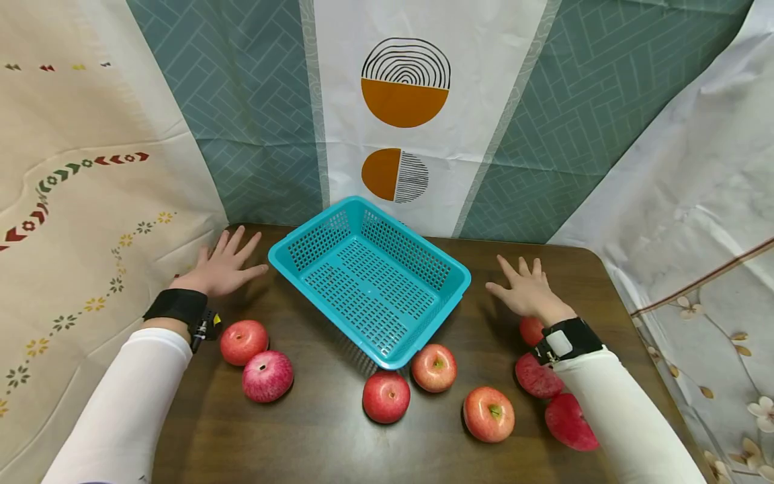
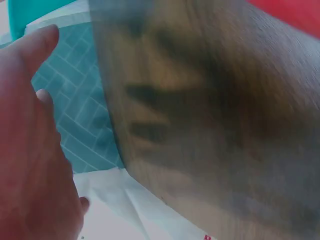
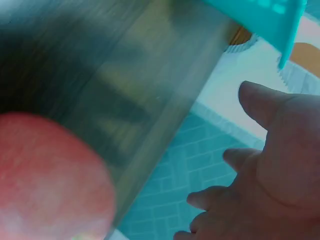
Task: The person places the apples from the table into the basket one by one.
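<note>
The blue basket [image 1: 369, 290] stands askew at the far middle of the table [image 1: 326, 450], its mesh floor bare, between the person's two hands. The left hand [image 1: 220, 270] hangs just left of it, fingers spread and gripping nothing (the thumb comes close to the rim). The right hand [image 1: 527, 293], its fingers likewise extended and free of any grip, is above the table to the basket's right.

Nearer, on the left, a plain red apple [image 1: 244, 342] sits just beside a streaked pink fruit [image 1: 267, 376]. Three more apples [image 1: 489, 413] lie near and to the right of the basket's near corner. Farther right, three red fruits [image 1: 539, 376] lie beside the right forearm, partly hidden by it.
</note>
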`<state>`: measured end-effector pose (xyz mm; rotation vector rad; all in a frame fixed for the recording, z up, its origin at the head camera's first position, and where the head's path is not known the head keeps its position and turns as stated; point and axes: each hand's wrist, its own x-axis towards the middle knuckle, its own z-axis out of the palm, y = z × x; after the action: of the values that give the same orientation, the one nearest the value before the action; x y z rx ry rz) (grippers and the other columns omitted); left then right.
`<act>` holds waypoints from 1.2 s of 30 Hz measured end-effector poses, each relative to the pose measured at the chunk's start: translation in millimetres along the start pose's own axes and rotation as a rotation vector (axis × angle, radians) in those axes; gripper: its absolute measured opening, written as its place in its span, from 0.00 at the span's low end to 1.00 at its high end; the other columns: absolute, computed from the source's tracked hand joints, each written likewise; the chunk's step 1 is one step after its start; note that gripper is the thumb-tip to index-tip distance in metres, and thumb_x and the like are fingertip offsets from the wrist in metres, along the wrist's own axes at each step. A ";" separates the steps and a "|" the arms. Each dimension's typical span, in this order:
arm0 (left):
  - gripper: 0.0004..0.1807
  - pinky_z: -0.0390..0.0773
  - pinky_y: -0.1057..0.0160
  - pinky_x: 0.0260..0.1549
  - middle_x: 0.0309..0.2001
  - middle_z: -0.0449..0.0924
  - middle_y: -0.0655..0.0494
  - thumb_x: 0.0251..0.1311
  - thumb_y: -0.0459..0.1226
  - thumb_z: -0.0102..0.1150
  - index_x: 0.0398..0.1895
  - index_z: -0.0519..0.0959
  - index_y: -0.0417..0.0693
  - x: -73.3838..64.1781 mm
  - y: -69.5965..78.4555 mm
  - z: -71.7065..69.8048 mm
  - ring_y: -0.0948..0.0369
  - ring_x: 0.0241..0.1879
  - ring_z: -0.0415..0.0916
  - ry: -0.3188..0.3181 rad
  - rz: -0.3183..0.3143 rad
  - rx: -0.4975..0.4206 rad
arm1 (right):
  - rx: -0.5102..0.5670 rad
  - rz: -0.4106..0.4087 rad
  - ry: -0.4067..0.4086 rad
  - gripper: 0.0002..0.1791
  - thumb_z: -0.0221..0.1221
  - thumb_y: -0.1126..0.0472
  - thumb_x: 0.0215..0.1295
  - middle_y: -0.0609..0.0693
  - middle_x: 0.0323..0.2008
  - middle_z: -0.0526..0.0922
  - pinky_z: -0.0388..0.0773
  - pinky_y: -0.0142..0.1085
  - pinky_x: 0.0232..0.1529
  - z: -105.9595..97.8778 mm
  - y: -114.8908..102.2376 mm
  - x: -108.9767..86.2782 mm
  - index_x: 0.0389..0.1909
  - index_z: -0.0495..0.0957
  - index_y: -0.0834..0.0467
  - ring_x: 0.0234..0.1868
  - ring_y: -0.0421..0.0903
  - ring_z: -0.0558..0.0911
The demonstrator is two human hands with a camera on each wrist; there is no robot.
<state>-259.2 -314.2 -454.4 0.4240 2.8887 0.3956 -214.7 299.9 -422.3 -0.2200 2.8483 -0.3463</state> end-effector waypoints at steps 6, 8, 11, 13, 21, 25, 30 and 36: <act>0.37 0.47 0.28 0.64 0.74 0.45 0.31 0.77 0.54 0.38 0.78 0.49 0.40 6.3 12.5 -12.6 0.37 0.72 0.40 0.050 0.043 -0.150 | 0.077 -0.073 0.061 0.40 0.50 0.42 0.73 0.77 0.70 0.53 0.50 0.71 0.64 -0.1 -22.3 -5.6 0.75 0.54 0.64 0.69 0.75 0.44; 0.34 0.51 0.31 0.65 0.73 0.52 0.31 0.78 0.51 0.38 0.75 0.54 0.36 8.8 16.4 -16.2 0.37 0.71 0.46 0.069 0.046 -0.213 | 0.095 -0.071 0.071 0.37 0.50 0.42 0.74 0.71 0.68 0.63 0.60 0.67 0.62 0.2 -32.1 -9.8 0.74 0.58 0.62 0.68 0.70 0.57; 0.32 0.56 0.33 0.64 0.70 0.60 0.34 0.78 0.51 0.37 0.73 0.61 0.37 10.8 21.6 -19.0 0.39 0.68 0.54 0.107 0.019 -0.280 | 0.114 -0.058 0.090 0.31 0.48 0.42 0.75 0.64 0.61 0.75 0.70 0.60 0.57 0.7 -46.2 -16.5 0.68 0.67 0.60 0.60 0.61 0.72; 0.31 0.59 0.33 0.62 0.69 0.62 0.36 0.78 0.52 0.36 0.72 0.62 0.39 10.4 27.5 -20.6 0.40 0.67 0.56 0.123 -0.013 -0.331 | 0.124 -0.038 0.095 0.29 0.46 0.41 0.76 0.59 0.52 0.81 0.75 0.55 0.50 2.7 -52.6 -19.1 0.61 0.74 0.59 0.52 0.57 0.78; 0.32 0.65 0.36 0.60 0.68 0.65 0.40 0.76 0.56 0.39 0.72 0.63 0.44 14.1 58.0 -22.2 0.43 0.64 0.62 0.181 -0.086 -0.482 | 0.266 0.030 -0.016 0.35 0.42 0.35 0.76 0.50 0.18 0.79 0.73 0.40 0.28 15.5 -72.6 -26.4 0.25 0.80 0.59 0.22 0.46 0.77; 0.30 0.68 0.37 0.57 0.65 0.68 0.39 0.77 0.51 0.41 0.73 0.62 0.43 22.0 67.9 -17.6 0.44 0.60 0.66 0.189 -0.096 -0.504 | 0.376 0.064 -0.065 0.35 0.46 0.35 0.73 0.51 0.18 0.80 0.76 0.38 0.25 22.5 -78.1 -26.9 0.23 0.81 0.59 0.18 0.45 0.78; 0.27 0.71 0.39 0.55 0.61 0.71 0.36 0.76 0.43 0.45 0.71 0.62 0.38 29.3 74.5 -11.6 0.43 0.58 0.68 0.193 -0.067 -0.466 | 0.495 0.070 -0.098 0.32 0.50 0.35 0.71 0.54 0.23 0.83 0.77 0.38 0.23 28.5 -79.5 -24.9 0.25 0.84 0.56 0.17 0.43 0.76; 0.25 0.71 0.38 0.55 0.62 0.70 0.32 0.75 0.37 0.46 0.71 0.63 0.35 29.7 76.9 -7.3 0.40 0.58 0.68 0.198 -0.039 -0.410 | 0.608 0.048 -0.126 0.30 0.52 0.36 0.71 0.54 0.22 0.83 0.75 0.35 0.20 31.4 -79.0 -22.2 0.26 0.84 0.58 0.17 0.42 0.75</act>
<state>-269.2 -235.9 -429.8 0.2697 2.8825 1.0501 -175.6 221.3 -426.3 -0.0468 2.4783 -1.1087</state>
